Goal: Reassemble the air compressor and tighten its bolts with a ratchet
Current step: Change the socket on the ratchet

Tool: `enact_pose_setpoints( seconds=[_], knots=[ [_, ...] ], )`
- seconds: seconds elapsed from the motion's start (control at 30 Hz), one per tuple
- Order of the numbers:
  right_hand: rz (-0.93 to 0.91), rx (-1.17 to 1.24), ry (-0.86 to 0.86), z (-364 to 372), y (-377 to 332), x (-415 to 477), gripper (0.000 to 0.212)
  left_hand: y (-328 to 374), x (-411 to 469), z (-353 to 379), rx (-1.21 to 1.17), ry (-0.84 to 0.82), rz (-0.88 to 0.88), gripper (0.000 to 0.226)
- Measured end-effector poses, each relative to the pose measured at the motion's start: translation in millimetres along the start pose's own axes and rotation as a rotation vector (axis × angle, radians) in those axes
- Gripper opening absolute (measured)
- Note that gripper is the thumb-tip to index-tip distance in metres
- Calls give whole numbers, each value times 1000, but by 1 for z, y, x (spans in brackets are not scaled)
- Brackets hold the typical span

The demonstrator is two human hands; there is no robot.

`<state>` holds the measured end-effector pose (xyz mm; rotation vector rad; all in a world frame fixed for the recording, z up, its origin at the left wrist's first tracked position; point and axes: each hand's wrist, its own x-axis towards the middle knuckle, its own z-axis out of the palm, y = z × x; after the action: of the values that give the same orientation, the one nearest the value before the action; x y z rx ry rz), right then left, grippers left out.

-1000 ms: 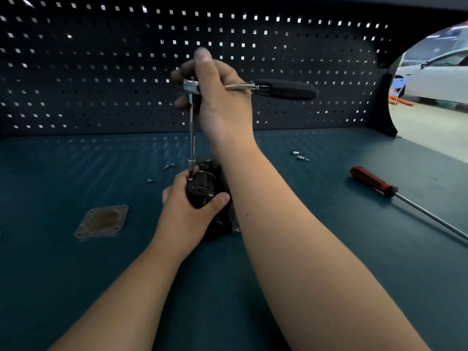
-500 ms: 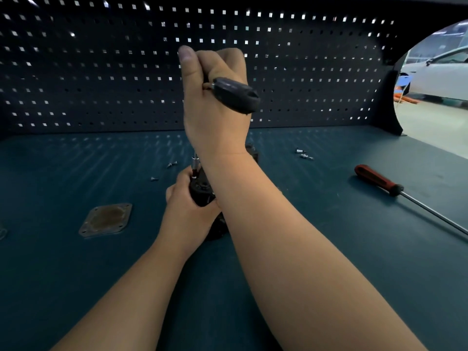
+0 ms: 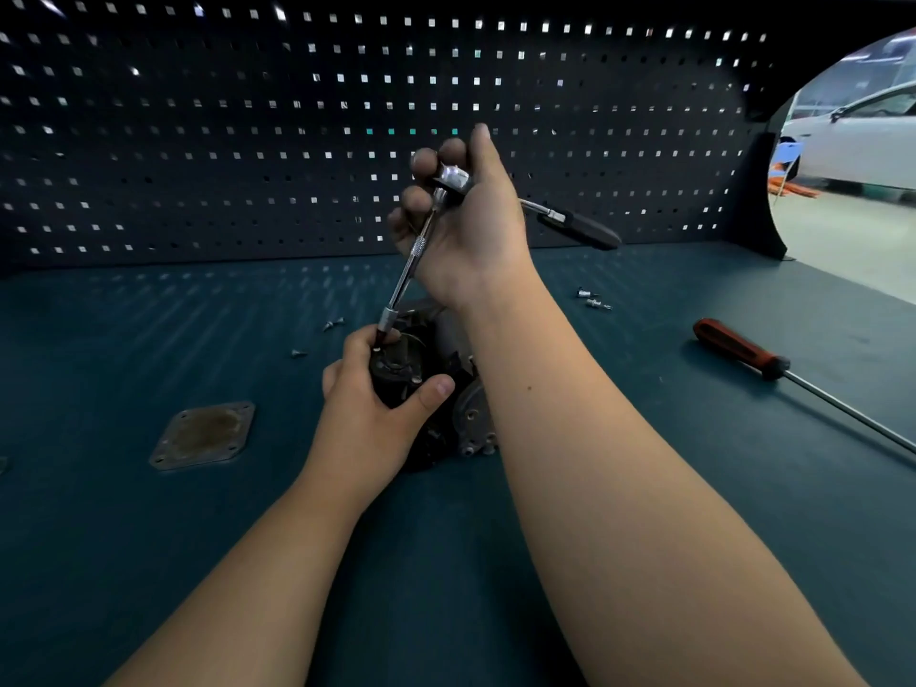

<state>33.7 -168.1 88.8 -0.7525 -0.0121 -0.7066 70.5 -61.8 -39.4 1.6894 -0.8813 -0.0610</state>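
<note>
wrapping right fingers [image 3: 415,200] around ratchet head [image 3: 453,178]

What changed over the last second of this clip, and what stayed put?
The right hand swung the ratchet, handle pointing right, then toward the camera, then right again; the extension bar now leans. Nothing taken or released: left hand holds the compressor. The screwdriver, plate and loose bolts unmoved.
</note>
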Motion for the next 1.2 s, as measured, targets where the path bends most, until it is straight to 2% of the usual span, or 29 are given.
enact_pose_setpoints(
  seconds=[0.13,0.23,0.37,0.53,0.7,0.83,0.9,1.0,1.1,1.2],
  knots=[
    [-115,-269,-135,9,4,-5,29,-2,0,0,-10,4,-31,55],
    [-272,-524,-133,13,9,-5,19,-5,0,2,1,37,-47,82],
    [-358,-650,-114,16,8,-10,12,-6,1,2,6,31,-73,85],
    [-545,-862,70,22,16,-16,15,-3,0,2,-22,9,-69,65],
    [-657,-1064,134,27,25,-19,11,-5,1,1,-34,-5,-81,70],
    [-846,-1232,247,24,26,-17,16,-6,1,3,-57,1,-61,69],
    [-846,-1229,242,23,25,-16,15,-7,1,4,-70,9,-53,69],
    [-737,-1130,160,19,20,-11,17,-8,0,4,-61,20,-20,79],
    [-519,-828,48,14,14,-8,32,-5,-1,3,-61,19,29,90],
    [-199,-374,-76,13,11,-7,43,-3,-1,2,-42,5,73,88]
  ],
)
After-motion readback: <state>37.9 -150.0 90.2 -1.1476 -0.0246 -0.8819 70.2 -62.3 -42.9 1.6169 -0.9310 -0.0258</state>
